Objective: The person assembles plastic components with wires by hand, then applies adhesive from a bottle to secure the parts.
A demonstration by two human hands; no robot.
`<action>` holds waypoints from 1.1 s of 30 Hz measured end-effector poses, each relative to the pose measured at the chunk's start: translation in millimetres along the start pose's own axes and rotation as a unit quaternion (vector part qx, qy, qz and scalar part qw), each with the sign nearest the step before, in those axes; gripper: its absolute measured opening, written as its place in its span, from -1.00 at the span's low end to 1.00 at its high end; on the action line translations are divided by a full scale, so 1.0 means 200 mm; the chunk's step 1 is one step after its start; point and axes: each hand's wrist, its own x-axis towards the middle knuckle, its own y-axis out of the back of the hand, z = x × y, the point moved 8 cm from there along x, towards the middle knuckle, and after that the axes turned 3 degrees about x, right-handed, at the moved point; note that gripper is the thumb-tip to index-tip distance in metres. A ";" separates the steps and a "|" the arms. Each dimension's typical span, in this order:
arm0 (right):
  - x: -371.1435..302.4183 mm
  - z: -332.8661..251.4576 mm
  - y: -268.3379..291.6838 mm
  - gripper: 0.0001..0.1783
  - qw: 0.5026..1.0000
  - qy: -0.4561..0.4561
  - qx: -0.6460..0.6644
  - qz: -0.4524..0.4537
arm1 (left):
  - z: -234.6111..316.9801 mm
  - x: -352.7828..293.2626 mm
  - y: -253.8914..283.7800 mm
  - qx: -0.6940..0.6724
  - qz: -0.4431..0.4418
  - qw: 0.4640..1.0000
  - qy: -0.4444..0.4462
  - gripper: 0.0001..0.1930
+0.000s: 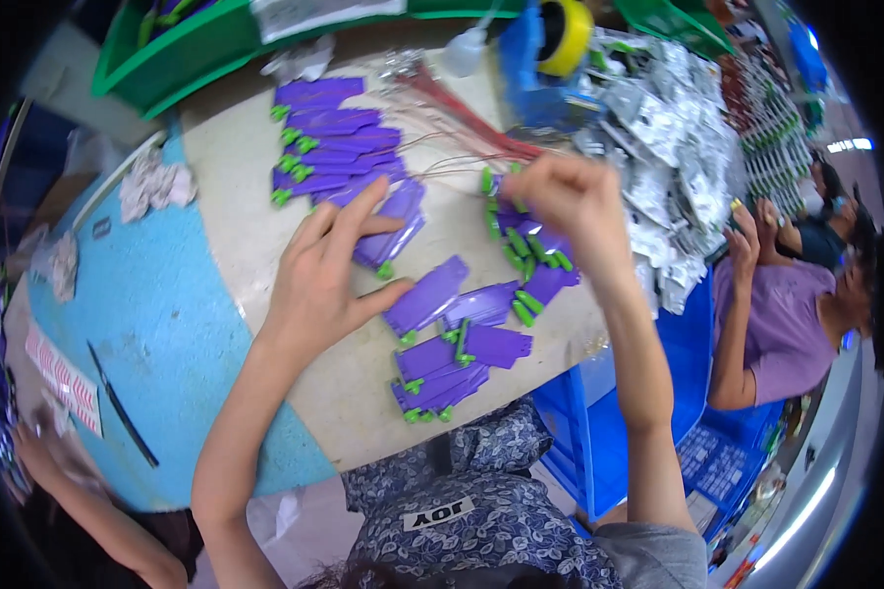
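Note:
My left hand point(326, 280) is over the middle of the table with its fingers spread. Its fingertips reach a stack of purple plastic pieces point(399, 211), and the thumb tip meets another purple piece point(428, 294). My right hand point(572, 201), somewhat blurred, is closed with the fingertips pinched together above a pile of purple pieces with green ends point(525, 236). Whatever lies in that pinch is hidden. Beside it runs a bundle of thin red wires point(467, 123). More purple pieces point(437, 373) with green tips lie near the table's front edge, and others point(329, 123) form a row farther back.
Silver packets point(663, 147) are heaped at the right, beside a blue tape dispenser point(525, 59) with yellow tape. A green bin point(182, 64) stands at the back. Blue crates point(570, 432) are at the right front. A black slim tool point(123, 407) lies left. Other people sit at both sides.

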 end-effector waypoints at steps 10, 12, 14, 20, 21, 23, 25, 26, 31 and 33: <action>-0.10 0.04 -0.47 -0.74 0.962 0.191 -0.136 -0.143 | 0.06 -0.12 -0.02 0.084 0.081 0.993 -0.014 -0.61; -0.09 0.00 -0.46 -0.77 0.950 0.226 -0.184 -0.110 | 0.08 -0.11 -0.03 0.104 0.092 0.990 -0.038 -0.67; 0.00 -0.12 -0.34 -0.80 0.910 0.304 -0.278 0.037 | 0.05 -0.11 -0.06 0.119 0.046 0.992 0.018 -0.69; 0.38 -0.11 -0.27 -0.90 0.901 0.340 -0.260 0.068 | 0.20 -0.10 0.00 0.135 0.061 0.987 -0.054 -0.58; 0.40 -0.08 -0.29 -0.90 0.903 0.320 -0.279 0.068 | 0.23 -0.13 -0.04 0.117 0.028 0.992 -0.043 -0.55; 0.41 -0.07 -0.33 -0.90 0.903 0.291 -0.309 0.063 | 0.24 -0.18 -0.09 0.140 0.012 0.990 -0.022 -0.57; 0.33 -0.18 -0.28 -0.87 0.902 0.343 -0.245 0.092 | 0.21 -0.19 -0.09 0.184 0.022 0.983 0.002 -0.63; 0.25 -0.27 -0.22 -0.84 0.894 0.391 -0.181 0.124 | 0.18 -0.17 -0.07 0.185 0.023 0.983 0.004 -0.63; -0.23 -0.56 -0.31 -0.76 0.835 0.430 -0.342 0.033 | 0.04 -0.11 0.00 0.102 0.063 0.991 0.049 -0.60; -0.19 -0.29 -0.53 -0.91 0.819 0.364 -0.437 -0.077 | 0.04 -0.11 0.01 0.045 0.071 0.995 0.046 -0.50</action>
